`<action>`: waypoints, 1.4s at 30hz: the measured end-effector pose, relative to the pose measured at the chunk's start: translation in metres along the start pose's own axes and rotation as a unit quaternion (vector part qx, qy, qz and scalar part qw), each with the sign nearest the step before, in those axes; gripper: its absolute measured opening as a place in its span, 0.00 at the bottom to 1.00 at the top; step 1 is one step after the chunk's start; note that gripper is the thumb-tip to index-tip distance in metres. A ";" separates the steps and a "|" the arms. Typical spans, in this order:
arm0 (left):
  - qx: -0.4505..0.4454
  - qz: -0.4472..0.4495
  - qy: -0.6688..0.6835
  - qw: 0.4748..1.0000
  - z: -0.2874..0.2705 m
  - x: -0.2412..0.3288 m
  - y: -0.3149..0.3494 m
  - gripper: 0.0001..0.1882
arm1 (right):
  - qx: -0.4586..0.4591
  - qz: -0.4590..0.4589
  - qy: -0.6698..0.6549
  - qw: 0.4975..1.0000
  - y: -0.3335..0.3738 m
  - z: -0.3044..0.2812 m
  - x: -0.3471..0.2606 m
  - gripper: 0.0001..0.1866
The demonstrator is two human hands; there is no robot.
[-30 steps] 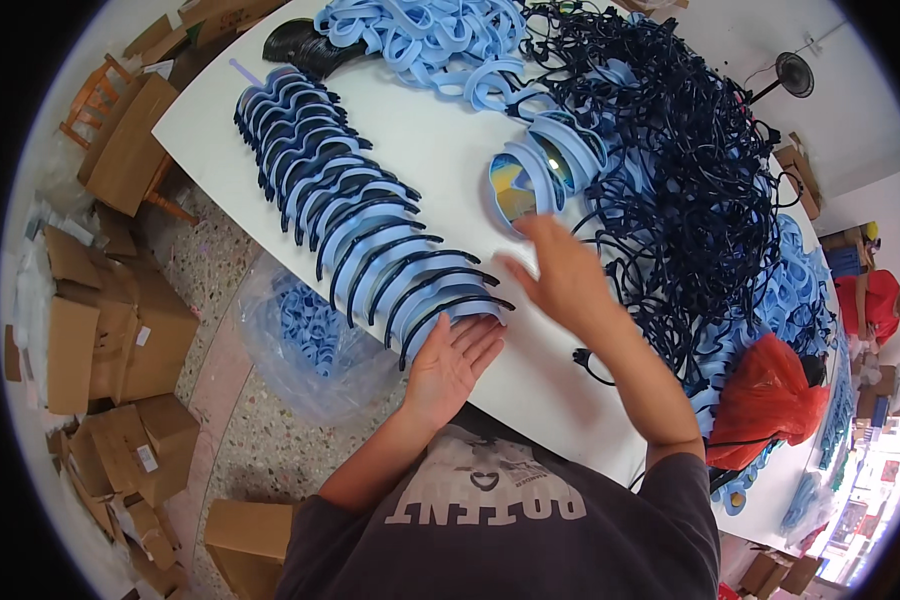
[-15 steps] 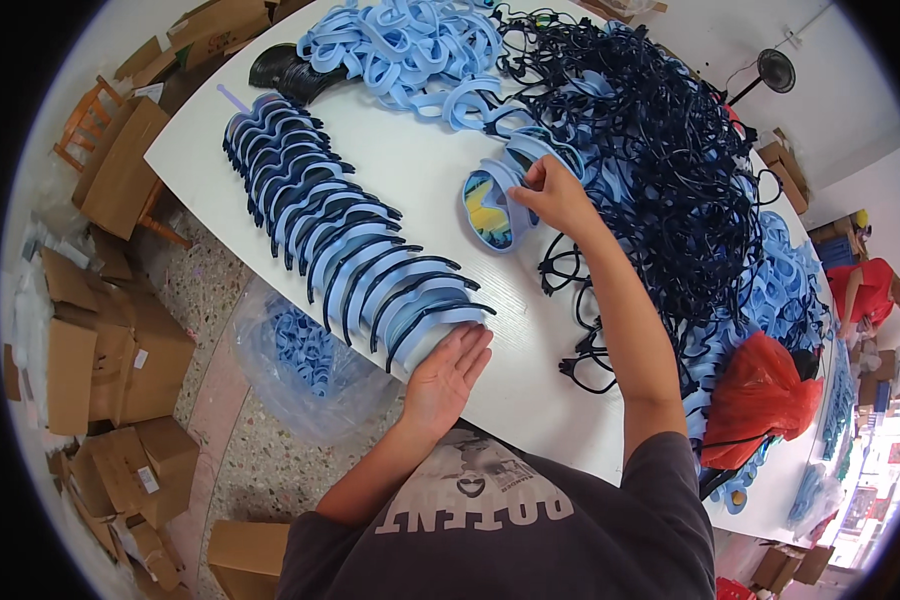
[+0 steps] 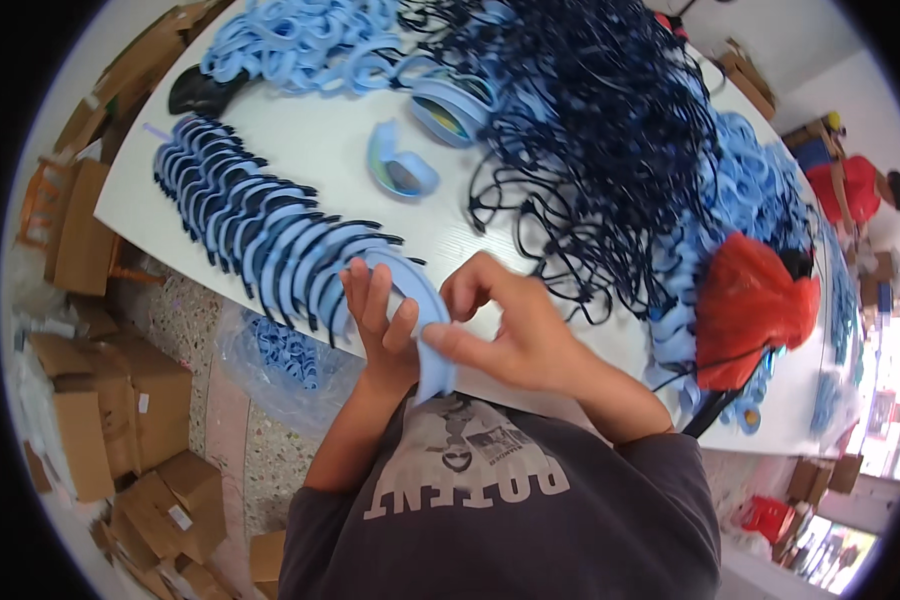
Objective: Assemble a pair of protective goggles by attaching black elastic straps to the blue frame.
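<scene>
Before my chest, both hands are on a light-blue goggle frame (image 3: 433, 300), a curved band turned on edge. My right hand (image 3: 515, 325) grips its right side, thumb pressed on the band and index finger bent. My left hand (image 3: 378, 325) is at the band's inner side, fingers raised; its thumb is hidden. Just left of it runs a long curved row of blue goggles (image 3: 260, 220) with dark edges, nested one against another. Farther up the white table lie a loose pair of goggles (image 3: 402, 165) and another pair (image 3: 450, 108) with a shiny lens.
A big tangle of dark straps (image 3: 610, 150) covers the table's far right. Blue frames (image 3: 300, 45) are heaped at the back left beside a black bundle (image 3: 205, 92). A red plastic bag (image 3: 750, 310) sits at right. Cardboard boxes (image 3: 120, 400) line the floor at left.
My right hand has come back from the loose goggles toward my chest and now grips a frame. My left hand has lifted from the row's near end to that frame. The view has shifted.
</scene>
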State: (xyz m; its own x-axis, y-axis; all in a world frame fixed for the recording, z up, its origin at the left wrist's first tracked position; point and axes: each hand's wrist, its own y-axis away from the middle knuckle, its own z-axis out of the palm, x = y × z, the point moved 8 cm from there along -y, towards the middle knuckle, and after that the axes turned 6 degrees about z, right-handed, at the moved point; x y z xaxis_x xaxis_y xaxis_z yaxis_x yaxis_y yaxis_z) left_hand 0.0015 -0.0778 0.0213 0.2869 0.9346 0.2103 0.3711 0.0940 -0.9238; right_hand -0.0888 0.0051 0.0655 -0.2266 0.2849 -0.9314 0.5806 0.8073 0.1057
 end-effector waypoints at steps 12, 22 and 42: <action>-0.069 -0.423 0.561 0.708 0.052 0.031 0.041 0.38 | 0.268 0.003 0.288 0.919 0.069 -0.088 0.061 0.05; -0.003 -0.565 0.720 0.403 0.075 0.046 0.024 0.40 | 0.125 -0.002 0.476 0.871 0.047 -0.104 0.110 0.05; 0.032 -0.578 0.677 0.455 0.091 0.027 0.009 0.38 | 0.049 0.082 -0.302 0.949 0.045 -0.060 0.086 0.09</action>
State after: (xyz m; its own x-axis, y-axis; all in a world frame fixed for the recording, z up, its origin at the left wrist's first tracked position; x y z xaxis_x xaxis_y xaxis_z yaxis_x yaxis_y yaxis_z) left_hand -0.0675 -0.0202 -0.0106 0.2295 -0.8149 0.5323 0.9510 0.3042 0.0557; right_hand -0.1294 0.0973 0.0108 0.3444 0.0307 -0.9383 0.6455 0.7180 0.2604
